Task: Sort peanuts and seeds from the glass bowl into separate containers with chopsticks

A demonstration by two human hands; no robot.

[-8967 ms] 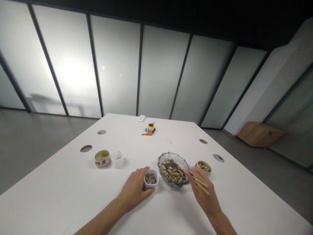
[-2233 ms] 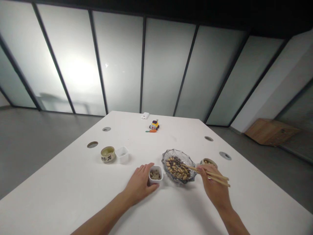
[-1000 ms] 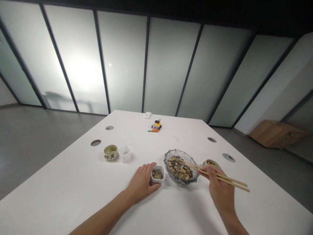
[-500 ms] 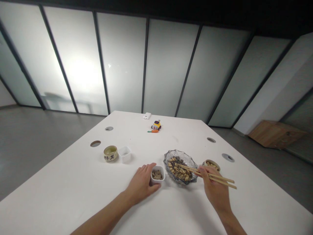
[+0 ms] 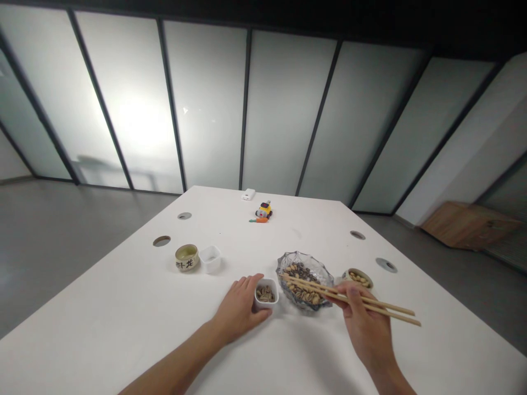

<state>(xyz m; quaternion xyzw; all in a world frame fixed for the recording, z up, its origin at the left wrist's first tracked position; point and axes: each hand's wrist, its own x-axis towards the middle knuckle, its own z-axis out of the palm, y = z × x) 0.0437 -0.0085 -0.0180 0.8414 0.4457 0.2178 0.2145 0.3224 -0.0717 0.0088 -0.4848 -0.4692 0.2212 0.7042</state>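
My left hand [image 5: 239, 304] curls its thumb and fingers around a small white square cup [image 5: 267, 306], which stands on the table holding striped sunflower seeds [image 5: 265, 294]. In my right hand [image 5: 364, 318] is a pair of wooden chopsticks [image 5: 308, 283]. Their tips reach over the left side of a scalloped glass bowl [image 5: 322, 268]; whether anything is pinched between them is too small to tell. Dark seeds, striped seeds and pale nuts lie mixed in that bowl. Just behind my right hand, partly hidden by it, stands a small ceramic bowl [image 5: 346, 276] with pale nuts.
Left of my left hand, a ceramic bowl with dark lettering [image 5: 186, 263] stands beside a white square cup [image 5: 211, 264]. Farther back are a yellow toy vehicle [image 5: 264, 210], an orange carrot-like piece [image 5: 260, 220] and a white box-shaped device [image 5: 248, 194]. Round holes pierce the white table [image 5: 123, 307].
The chopstick tips have moved left and a little up, from over the nuts to the glass bowl's left rim. My left hand stays on the cup.
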